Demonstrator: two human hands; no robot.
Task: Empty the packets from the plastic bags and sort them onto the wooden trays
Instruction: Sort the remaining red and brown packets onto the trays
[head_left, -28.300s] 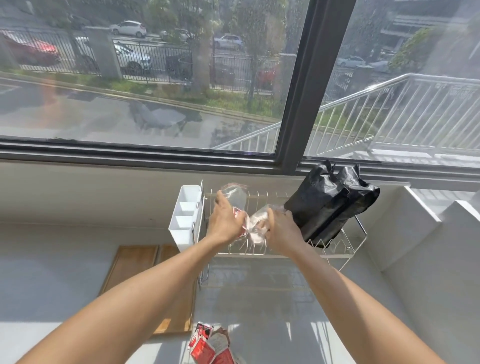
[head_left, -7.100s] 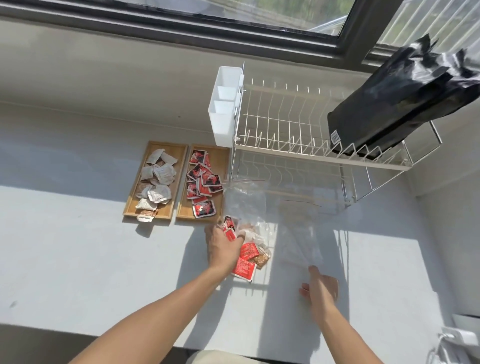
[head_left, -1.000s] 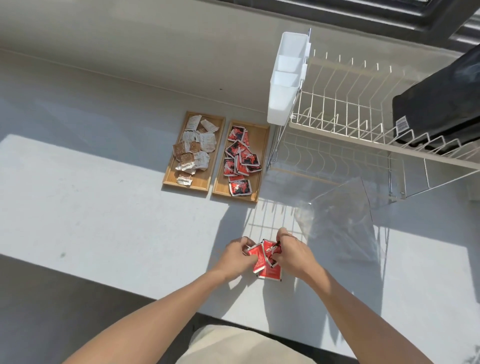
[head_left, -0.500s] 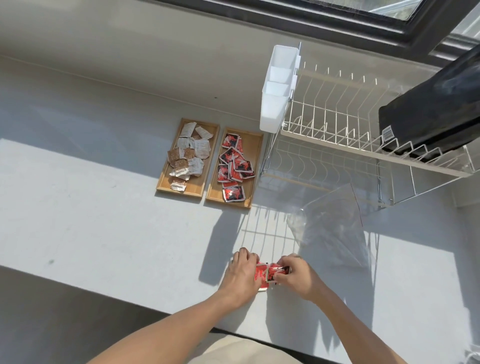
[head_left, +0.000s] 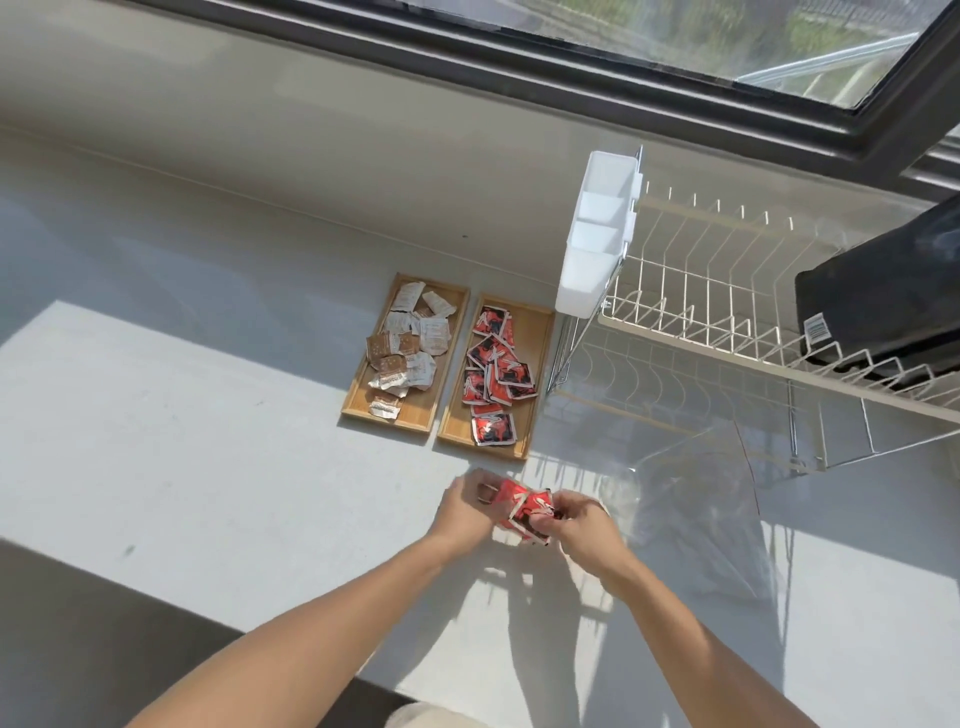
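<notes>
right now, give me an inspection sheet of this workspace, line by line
surface: pale counter, part sunlit, part in shade
job's things: left tray holds white and brown packets; right tray holds red packets; more red ones in the hands; clear bag lies flat on the counter right of the hands
clutter: wire rack with a white caddy; black bag on the rack
grippers: left hand and right hand both grip a held bunch just above the counter, near the right tray
cables: nothing seen
surroundings: window with a dark frame behind the counter
</notes>
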